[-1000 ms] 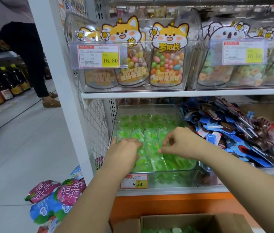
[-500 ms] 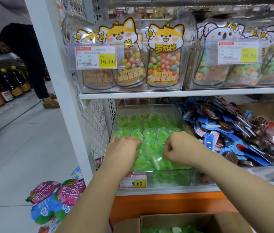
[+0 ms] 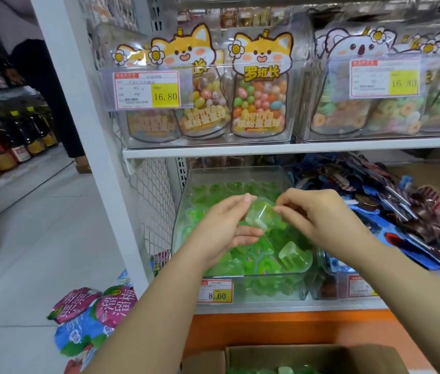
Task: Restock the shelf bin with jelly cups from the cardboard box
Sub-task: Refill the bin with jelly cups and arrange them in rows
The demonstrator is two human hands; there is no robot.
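A clear plastic shelf bin [image 3: 240, 174] on the lower shelf is filled with several green jelly cups [image 3: 264, 263]. Above the pile, one green jelly cup [image 3: 260, 215] hangs upside down between both hands. My left hand [image 3: 222, 228] holds its left side with thumb and fingers. My right hand [image 3: 318, 217] pinches its right edge. Another cup [image 3: 293, 256] lies tilted at the bin's front right. The open cardboard box [image 3: 308, 357] with green cups inside sits at the bottom edge of the view.
A price tag reading 8.60 [image 3: 214, 291] is on the bin's front. Blue and red snack packets [image 3: 391, 209] fill the neighbouring bin. Candy pouches [image 3: 260, 90] stand on the shelf above. Snack bags [image 3: 94, 317] hang at lower left. A person [image 3: 51, 85] stands in the aisle.
Both hands have lifted from pressing down among the cups in the bin. They now hold one upturned jelly cup between them above the pile.
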